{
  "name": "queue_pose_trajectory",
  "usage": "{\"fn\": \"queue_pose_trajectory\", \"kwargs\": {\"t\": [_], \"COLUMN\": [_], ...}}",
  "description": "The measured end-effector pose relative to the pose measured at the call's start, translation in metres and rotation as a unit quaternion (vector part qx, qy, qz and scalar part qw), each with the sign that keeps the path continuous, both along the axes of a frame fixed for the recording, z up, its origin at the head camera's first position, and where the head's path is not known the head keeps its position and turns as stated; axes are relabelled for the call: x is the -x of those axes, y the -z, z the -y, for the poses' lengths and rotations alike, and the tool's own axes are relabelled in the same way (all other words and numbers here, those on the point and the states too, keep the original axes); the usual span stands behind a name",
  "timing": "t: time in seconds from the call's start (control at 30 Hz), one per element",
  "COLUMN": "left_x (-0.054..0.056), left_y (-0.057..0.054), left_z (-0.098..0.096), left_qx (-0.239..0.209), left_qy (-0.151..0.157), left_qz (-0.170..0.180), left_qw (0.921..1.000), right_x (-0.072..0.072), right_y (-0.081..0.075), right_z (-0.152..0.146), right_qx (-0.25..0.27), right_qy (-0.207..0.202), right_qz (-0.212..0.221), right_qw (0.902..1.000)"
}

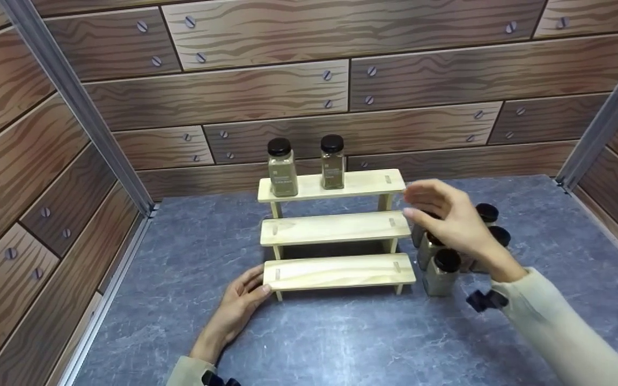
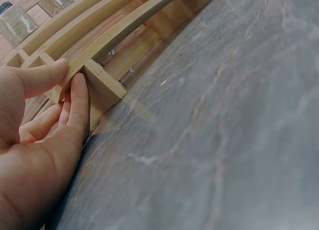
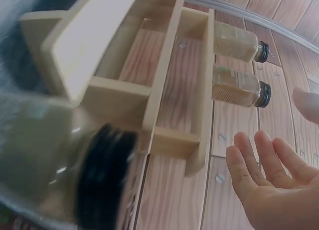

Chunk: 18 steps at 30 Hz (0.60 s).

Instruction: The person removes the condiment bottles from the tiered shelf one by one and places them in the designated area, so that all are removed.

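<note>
A three-step pale wooden spice rack (image 1: 336,272) stands on the table. My left hand (image 1: 238,304) holds the left end of its lowest step; in the left wrist view the thumb (image 2: 46,78) lies against the board, with fingers beneath. Two black-capped glass spice jars stand on the top step: one jar (image 1: 284,176) toward the left end, the other jar (image 1: 332,167) near the middle. With nothing in its grasp, my right hand (image 1: 456,222) hovers over a group of similar jars (image 1: 440,279) beside the rack's right side, fingers extended and thumb apart.
The grey marbled table (image 1: 180,316) extends around the rack. Wood-patterned panels (image 1: 277,96) wall the back and both sides, with metal posts (image 1: 81,107) at the corners. In the right wrist view a jar (image 3: 45,160) looms close and blurred.
</note>
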State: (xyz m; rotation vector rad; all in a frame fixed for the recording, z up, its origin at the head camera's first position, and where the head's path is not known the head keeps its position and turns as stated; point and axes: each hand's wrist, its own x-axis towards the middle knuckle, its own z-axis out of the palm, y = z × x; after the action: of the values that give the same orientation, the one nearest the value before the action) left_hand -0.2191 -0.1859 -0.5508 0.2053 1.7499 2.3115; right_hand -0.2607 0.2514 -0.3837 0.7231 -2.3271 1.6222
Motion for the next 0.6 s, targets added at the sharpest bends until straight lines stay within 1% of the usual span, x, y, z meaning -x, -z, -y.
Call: {"fn": "queue_pose_trajectory", "kwargs": {"t": [0.13,0.23,0.4,0.47,0.6], "left_x": [0.001,0.000,0.000,0.000,0.001], "left_y": [0.000,0.000,-0.001,-0.001,0.000], "left_z": [0.000,0.000,0.002,0.002,0.000], "left_qx": [0.004,0.007,0.003,0.001,-0.003], "left_qy": [-0.001,0.000,-0.004,-0.004,0.000], "left_qz": [0.002,0.003,0.003,0.004,0.005], "left_qw": [1.0000,1.0000,1.0000,1.0000,1.0000], "right_x": [0.011,0.019,0.035,0.041,0.051], "right_y": [-0.008,-0.014,-0.020,-0.021,-0.022], "right_z": [0.013,0.025,0.048,0.056,0.068], "right_qx": [0.005,0.020,0.032,0.029,0.020], "right_qy": [-0.003,-0.006,-0.013,-0.011,0.009], "right_qz": [0.007,0.013,0.009,0.007,0.004], "right_qw": [1.0000,0.9997,0.9994,0.9995,0.9998]}}
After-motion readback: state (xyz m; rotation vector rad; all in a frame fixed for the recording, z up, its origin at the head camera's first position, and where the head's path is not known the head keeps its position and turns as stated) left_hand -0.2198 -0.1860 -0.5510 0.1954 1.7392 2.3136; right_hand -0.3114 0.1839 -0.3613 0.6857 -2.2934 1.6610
